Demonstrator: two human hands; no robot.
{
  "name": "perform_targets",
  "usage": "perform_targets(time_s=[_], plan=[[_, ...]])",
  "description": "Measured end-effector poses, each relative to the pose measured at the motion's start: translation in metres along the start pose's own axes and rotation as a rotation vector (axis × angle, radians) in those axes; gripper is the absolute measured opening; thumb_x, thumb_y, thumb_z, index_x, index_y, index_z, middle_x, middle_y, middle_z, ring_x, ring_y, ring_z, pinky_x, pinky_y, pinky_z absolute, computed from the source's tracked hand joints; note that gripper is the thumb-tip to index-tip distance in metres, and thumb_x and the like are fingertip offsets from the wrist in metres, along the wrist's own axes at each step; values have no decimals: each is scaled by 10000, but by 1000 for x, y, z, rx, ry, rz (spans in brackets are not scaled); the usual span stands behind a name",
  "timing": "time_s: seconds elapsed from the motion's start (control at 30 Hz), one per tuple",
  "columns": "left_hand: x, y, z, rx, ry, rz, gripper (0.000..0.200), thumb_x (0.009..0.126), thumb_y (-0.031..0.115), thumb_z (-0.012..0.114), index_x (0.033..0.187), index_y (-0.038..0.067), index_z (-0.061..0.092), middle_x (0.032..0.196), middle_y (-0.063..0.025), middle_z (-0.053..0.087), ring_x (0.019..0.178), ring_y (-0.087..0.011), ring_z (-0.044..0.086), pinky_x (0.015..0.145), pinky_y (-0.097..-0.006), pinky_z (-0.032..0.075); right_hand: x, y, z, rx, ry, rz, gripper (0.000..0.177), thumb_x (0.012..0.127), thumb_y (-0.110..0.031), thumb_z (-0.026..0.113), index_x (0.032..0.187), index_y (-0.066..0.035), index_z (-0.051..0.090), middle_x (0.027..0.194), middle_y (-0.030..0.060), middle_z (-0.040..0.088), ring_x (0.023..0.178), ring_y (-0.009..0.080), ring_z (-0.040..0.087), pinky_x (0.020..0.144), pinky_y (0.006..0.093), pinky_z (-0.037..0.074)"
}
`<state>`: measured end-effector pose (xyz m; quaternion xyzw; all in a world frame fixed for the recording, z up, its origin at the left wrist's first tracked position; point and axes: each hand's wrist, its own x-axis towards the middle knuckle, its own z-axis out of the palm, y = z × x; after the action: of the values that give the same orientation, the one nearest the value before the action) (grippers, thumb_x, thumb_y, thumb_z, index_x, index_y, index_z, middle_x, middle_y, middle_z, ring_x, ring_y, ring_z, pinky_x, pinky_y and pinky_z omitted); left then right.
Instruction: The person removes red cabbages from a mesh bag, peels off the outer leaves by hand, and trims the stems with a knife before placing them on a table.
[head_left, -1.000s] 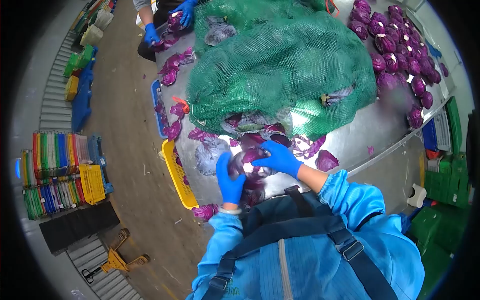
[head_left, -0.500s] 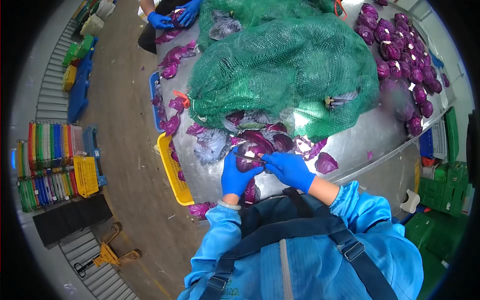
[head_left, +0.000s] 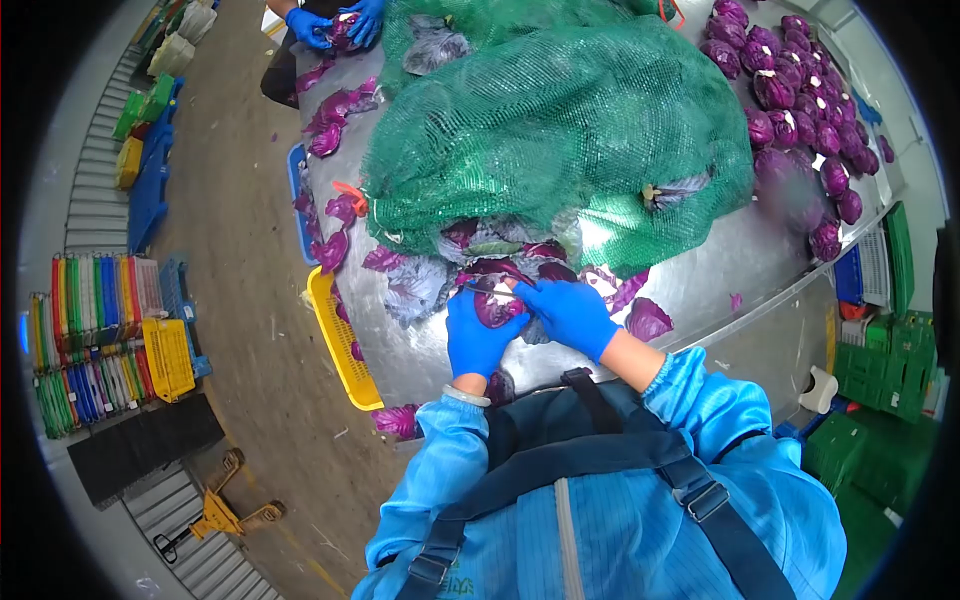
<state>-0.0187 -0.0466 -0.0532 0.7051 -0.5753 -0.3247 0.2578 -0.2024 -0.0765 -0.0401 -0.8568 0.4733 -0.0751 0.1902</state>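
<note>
My left hand (head_left: 477, 338), in a blue glove, is wrapped around the left side of a red cabbage (head_left: 494, 310) near the table's front edge. From the other side my right hand (head_left: 575, 315), also gloved in blue, is closed on a knife (head_left: 487, 291), its thin dark blade lying across the cabbage's pale stem end. The knife's handle is hidden in the fingers. Loose purple leaves lie just beyond the hands, and a cut leaf (head_left: 649, 319) rests to the right. Behind them a green mesh bag (head_left: 560, 150) covers the table's middle, with a grey-purple cabbage leaf (head_left: 678, 190) showing against it.
Many trimmed red cabbages (head_left: 800, 105) are heaped at the metal table's (head_left: 700, 285) right end. A yellow basket (head_left: 340, 345) and a blue basket (head_left: 300, 200) stand along the left edge. Across the table, a co-worker's blue-gloved hands (head_left: 340, 25) hold another cabbage. A pallet jack (head_left: 215, 515) stands lower left.
The cabbage has tipped so that more of its pale stem end faces up. The knife has shifted upward across it, both hands staying on. The view has shifted slightly.
</note>
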Motion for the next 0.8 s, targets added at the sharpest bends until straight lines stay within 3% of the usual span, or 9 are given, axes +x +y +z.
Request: perform_targets(time_s=[0.23, 0.33, 0.37, 0.47, 0.57, 0.67, 0.7, 0.73, 0.8], plan=[[10, 4, 6, 146, 15, -89, 941, 611, 507, 829, 1325, 28, 448, 1264, -218, 496, 1129, -395, 528, 925, -461, 462, 24, 2, 13, 80, 29, 119, 463, 871, -232, 560, 1332, -250, 523, 909, 93, 643, 747, 293, 663, 584, 440, 508], [14, 4, 10, 144, 55, -60, 823, 632, 435, 845, 1241, 6, 494, 1181, -224, 527, 1073, -380, 557, 914, -428, 471, 27, 4, 20, 125, 104, 150, 446, 875, -233, 557, 1321, -248, 534, 948, 96, 662, 779, 298, 671, 604, 448, 515], [15, 7, 10, 157, 81, -33, 807, 623, 448, 844, 1218, 15, 511, 1154, -218, 538, 1051, -381, 567, 897, -427, 477, 28, 3, 16, 106, 27, 199, 453, 866, -236, 566, 1319, -250, 539, 1012, 100, 672, 824, 309, 677, 626, 447, 523], [17, 7, 13, 195, 75, -45, 817, 609, 460, 845, 1214, 21, 516, 1149, -215, 540, 1046, -386, 567, 883, -426, 483, 29, 4, 19, 195, 141, 185, 417, 865, -238, 558, 1282, -222, 563, 987, 127, 677, 834, 324, 676, 651, 471, 525], [10, 25, 13, 241, 29, -46, 834, 598, 472, 846, 1223, 34, 510, 1174, -211, 526, 1074, -392, 551, 877, -447, 482, 39, 7, 18, 180, 15, 350, 373, 880, -263, 547, 1238, -162, 577, 970, 168, 681, 851, 353, 671, 697, 494, 521], [-22, 25, 23, 336, 164, 113, 898, 603, 491, 840, 1287, 46, 466, 1212, -204, 501, 1111, -399, 518, 900, -479, 458, 55, 26, 17, 360, 59, 413, 337, 909, -274, 521, 1191, -100, 584, 946, 209, 676, 857, 389, 661, 734, 513, 511], [-27, 14, 19, 227, 112, 39, 942, 592, 453, 862, 1322, 33, 442, 1241, -201, 493, 1142, -385, 505, 942, -459, 446, 59, 33, 27, 517, 71, 371, 401, 908, -366, 550, 1190, -82, 582, 984, 232, 668, 888, 417, 647, 762, 497, 509], [-30, 0, 16, 173, 116, 112, 953, 584, 433, 872, 1329, 29, 437, 1252, -199, 490, 1155, -379, 501, 958, -453, 439, 52, 32, 38, 643, 157, 354, 453, 868, -431, 609, 1158, -83, 604, 1001, 247, 660, 907, 427, 639, 784, 492, 505], [-41, -26, 10, 46, 114, 246, 975, 568, 392, 893, 1341, 21, 427, 1273, -196, 485, 1180, -368, 494, 989, -442, 426, 38, 13, 26, 665, 101, 157, 479, 830, -459, 657, 1122, -81, 624, 985, 242, 661, 898, 420, 640, 785, 474, 508]])
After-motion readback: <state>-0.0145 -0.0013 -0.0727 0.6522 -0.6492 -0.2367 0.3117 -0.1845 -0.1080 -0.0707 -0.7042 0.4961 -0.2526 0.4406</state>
